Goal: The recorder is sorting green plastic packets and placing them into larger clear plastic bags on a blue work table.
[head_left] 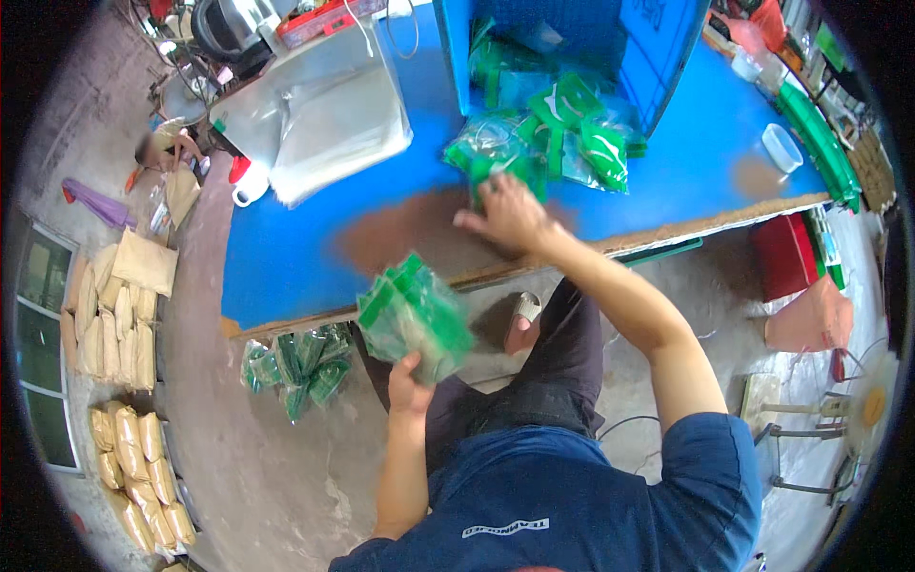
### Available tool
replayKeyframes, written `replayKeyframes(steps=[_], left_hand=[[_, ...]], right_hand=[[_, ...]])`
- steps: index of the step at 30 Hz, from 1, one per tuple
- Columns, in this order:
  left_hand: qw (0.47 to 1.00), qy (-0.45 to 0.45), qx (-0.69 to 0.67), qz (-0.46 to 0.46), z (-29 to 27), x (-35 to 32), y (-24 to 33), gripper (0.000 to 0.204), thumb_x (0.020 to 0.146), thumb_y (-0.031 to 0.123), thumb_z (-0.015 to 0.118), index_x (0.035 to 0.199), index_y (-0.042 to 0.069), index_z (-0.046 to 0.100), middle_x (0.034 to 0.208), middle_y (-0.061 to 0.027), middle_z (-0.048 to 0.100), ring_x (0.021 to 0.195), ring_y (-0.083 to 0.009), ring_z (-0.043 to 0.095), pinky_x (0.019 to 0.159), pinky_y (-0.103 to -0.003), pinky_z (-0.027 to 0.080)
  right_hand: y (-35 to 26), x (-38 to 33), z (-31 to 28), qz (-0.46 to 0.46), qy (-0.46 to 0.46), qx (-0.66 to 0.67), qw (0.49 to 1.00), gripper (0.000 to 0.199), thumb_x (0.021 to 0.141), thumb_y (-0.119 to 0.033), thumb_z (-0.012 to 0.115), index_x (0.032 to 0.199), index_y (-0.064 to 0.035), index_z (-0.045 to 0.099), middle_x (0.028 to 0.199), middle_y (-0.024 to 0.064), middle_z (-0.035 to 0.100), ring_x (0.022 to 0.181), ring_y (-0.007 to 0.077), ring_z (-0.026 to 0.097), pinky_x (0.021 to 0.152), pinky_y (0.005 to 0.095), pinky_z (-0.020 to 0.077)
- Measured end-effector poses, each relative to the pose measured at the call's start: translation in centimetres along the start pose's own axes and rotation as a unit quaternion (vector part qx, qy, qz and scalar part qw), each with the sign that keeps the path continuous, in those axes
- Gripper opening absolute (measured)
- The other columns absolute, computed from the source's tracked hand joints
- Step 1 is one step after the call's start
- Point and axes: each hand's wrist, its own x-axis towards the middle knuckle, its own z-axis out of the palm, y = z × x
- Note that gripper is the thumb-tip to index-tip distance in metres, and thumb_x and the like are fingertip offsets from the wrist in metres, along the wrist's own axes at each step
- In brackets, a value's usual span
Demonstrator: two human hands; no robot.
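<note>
In my left hand (410, 383) is a bunch of green-and-clear plastic packets (415, 319), held over my lap just off the table's front edge. My fingers are closed round its lower end. My right hand (510, 212) reaches across the blue tabletop (295, 253), its fingers on the near side of a pile of similar green packets (577, 138). Motion blurs that hand, and whether it grips a packet is hard to make out. The pile spills from the mouth of a blue bin (658, 57) lying on its side, with more packets inside.
A stack of clear plastic sheets or bags (338, 124) lies at the table's back left, beside a red-and-white container (250, 181). A small clear tub (782, 148) stands at the right. Bundled green packets (297, 367) lie on the floor below the table's left end. Another person (176, 143) crouches far left.
</note>
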Motion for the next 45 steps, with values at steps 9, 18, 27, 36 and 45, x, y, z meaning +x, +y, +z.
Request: replayKeyframes(steps=[9, 18, 27, 36, 45], left_hand=[[0.971, -0.172, -0.163, 0.012, 3.1, -0.7, 1.0, 0.058, 0.086, 0.019, 0.064, 0.140, 0.003, 0.049, 0.142, -0.0142, 0.051, 0.131, -0.0343, 0.049, 0.116, -0.057, 0.030], [0.986, -0.065, -0.151, 0.028, -0.1, 2.0, -0.3, 0.051, 0.093, 0.019, 0.056, 0.140, 0.002, 0.046, 0.140, -0.0160, 0.054, 0.128, -0.0355, 0.052, 0.111, -0.054, 0.040], [0.979, -0.044, -0.195, 0.050, -0.8, -1.3, 0.9, 0.051, 0.088, 0.018, 0.063, 0.135, 0.001, 0.052, 0.138, -0.0168, 0.057, 0.128, -0.0362, 0.053, 0.110, -0.054, 0.041], [0.983, -0.082, -0.154, 0.050, -0.7, 0.0, 1.5, 0.052, 0.090, 0.021, 0.066, 0.135, 0.001, 0.051, 0.135, -0.0155, 0.058, 0.125, -0.0348, 0.055, 0.106, -0.052, 0.045], [0.987, -0.037, -0.136, 0.075, 2.3, 1.5, 0.0, 0.051, 0.087, 0.010, 0.064, 0.136, 0.003, 0.050, 0.130, -0.0107, 0.060, 0.121, -0.0270, 0.057, 0.108, -0.047, 0.043]], right_hand=[[-6.3, -7.8, -4.1, 0.019, 0.066, 0.331, 0.941, 0.022, 0.093, -0.016, 0.069, 0.105, -0.0016, 0.057, 0.091, 0.0083, 0.063, 0.086, 0.0178, 0.061, 0.080, 0.0321, 0.0499], [-2.5, -0.3, -2.1, 0.047, 0.080, 0.330, 0.939, 0.027, 0.100, -0.023, 0.051, 0.103, -0.0018, 0.067, 0.097, 0.0220, 0.069, 0.086, 0.0388, 0.068, 0.079, 0.0462, 0.0540], [-0.2, 6.3, 4.0, 0.030, -0.130, -0.171, 0.976, 0.044, 0.094, -0.028, 0.050, 0.130, -0.0053, 0.054, 0.125, 0.0225, 0.053, 0.117, 0.0395, 0.052, 0.095, 0.0512, 0.0435], [-5.1, -0.9, 0.7, -0.101, 0.101, -0.078, 0.987, 0.053, 0.093, -0.038, 0.059, 0.126, 0.0027, 0.055, 0.120, 0.0212, 0.054, 0.114, 0.0396, 0.050, 0.096, 0.0558, 0.0394], [-5.9, -0.3, -0.7, -0.237, 0.032, 0.193, 0.952, 0.030, 0.080, -0.008, 0.059, 0.109, -0.0020, 0.061, 0.100, 0.0214, 0.061, 0.096, 0.0410, 0.060, 0.087, 0.0460, 0.0499]])
